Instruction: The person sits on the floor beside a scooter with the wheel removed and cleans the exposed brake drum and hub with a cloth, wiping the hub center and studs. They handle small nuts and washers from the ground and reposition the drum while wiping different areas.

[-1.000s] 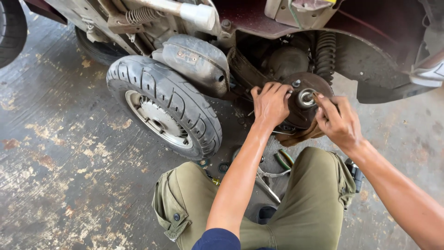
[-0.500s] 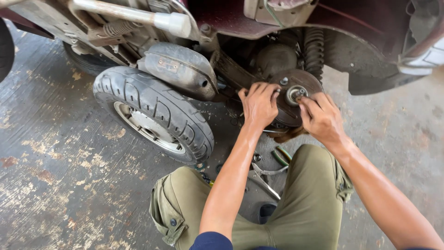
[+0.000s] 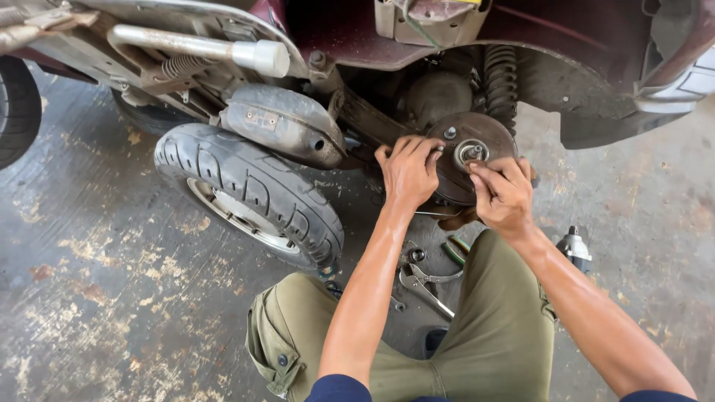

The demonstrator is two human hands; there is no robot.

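A round rusty brake plate [image 3: 477,141] with a bright axle stub in its middle sits under the rear of a dark red scooter [image 3: 566,45]. My left hand [image 3: 408,171] grips the plate's left rim, fingers curled over the edge. My right hand [image 3: 503,195] presses on the plate's lower right, fingertips next to the axle stub. A removed wheel with a black tyre [image 3: 249,195] lies tilted on the floor to the left, under the grey exhaust muffler [image 3: 283,123].
Pliers [image 3: 424,283] and small loose parts lie on the stained concrete floor [image 3: 112,298] between my knees. A power tool [image 3: 575,249] rests by my right knee. A coil spring shock [image 3: 500,78] hangs behind the plate. Another tyre [image 3: 15,112] shows at far left.
Both hands stay on the brake plate. My right hand has shifted slightly nearer the axle stub, and the view has drifted a little.
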